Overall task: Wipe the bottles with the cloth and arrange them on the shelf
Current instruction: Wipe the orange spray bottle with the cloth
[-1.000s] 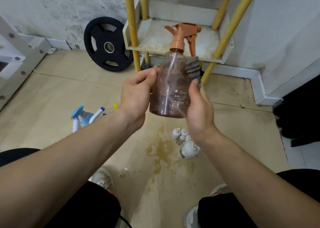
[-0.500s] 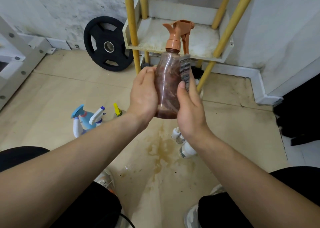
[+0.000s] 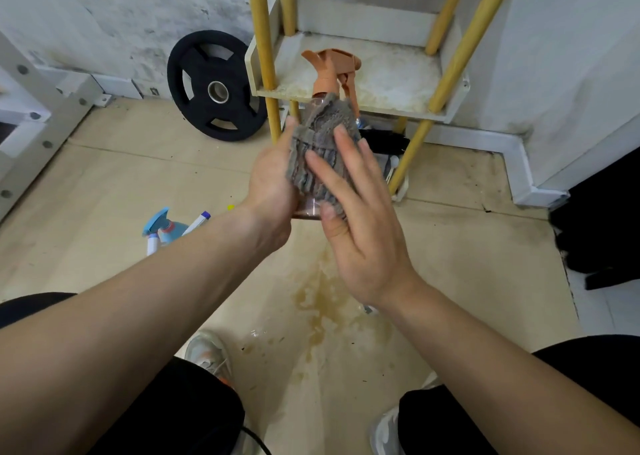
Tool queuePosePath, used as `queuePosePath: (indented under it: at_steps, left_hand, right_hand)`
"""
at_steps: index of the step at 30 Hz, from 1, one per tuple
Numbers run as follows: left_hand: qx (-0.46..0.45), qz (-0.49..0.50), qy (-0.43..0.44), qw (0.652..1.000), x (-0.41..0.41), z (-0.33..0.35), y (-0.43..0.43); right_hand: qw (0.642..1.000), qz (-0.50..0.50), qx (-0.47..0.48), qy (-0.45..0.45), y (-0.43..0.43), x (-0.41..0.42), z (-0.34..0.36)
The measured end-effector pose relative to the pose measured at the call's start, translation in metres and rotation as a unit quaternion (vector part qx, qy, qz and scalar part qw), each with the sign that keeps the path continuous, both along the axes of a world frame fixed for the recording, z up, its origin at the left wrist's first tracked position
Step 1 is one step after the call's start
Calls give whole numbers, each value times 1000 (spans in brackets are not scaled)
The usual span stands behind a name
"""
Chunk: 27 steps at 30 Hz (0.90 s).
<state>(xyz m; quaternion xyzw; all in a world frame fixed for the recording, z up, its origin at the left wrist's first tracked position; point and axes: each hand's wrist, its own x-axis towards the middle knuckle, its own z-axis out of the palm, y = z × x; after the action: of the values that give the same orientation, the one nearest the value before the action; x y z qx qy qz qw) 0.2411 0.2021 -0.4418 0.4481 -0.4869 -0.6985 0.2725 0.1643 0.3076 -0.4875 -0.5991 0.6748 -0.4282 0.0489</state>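
Observation:
A brown spray bottle with an orange trigger head [image 3: 329,70] stands upright in the air in front of the shelf [image 3: 391,75]. My left hand [image 3: 272,181] grips the bottle's body from the left. A grey ribbed cloth [image 3: 317,143] covers most of the bottle's near side, and only the bottle's base shows below it. My right hand [image 3: 360,212] lies flat on the cloth, its straight fingers pressing the cloth against the bottle. The shelf's lowest tray, white and stained, has nothing on it.
A blue spray bottle [image 3: 166,227] and white-capped bottles lie on the floor to the left. A black weight plate [image 3: 216,86] leans on the wall. Yellow shelf poles [image 3: 261,56] rise just behind the hands. A brown stain [image 3: 322,299] marks the floor.
The cloth has moved from the bottle's right side round to its near side. My right hand has opened flat over it, and the trigger head has turned.

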Motion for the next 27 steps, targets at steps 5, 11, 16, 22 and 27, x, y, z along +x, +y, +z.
queuePosePath:
  at_steps: [5,11,16,22,27]
  left_hand:
    - [-72,-16,-9,997,-7,1,19]
    - [29,85,-18,996,-2,-7,5]
    - [75,107,-6,991,1,-13,-5]
    - [21,72,11,997,6,-16,3]
    - [6,67,80,994,2,-17,5]
  right_hand:
    - [974,-44,2,-222,-10,-11,9]
    - [998,4,53,-39,4,-1,-7]
    - [997,13,42,-62,8,5,-9]
    - [895,-20,-19,-445,-1,-1,8]
    - [788,-81,-20,-610,-3,-4,13]
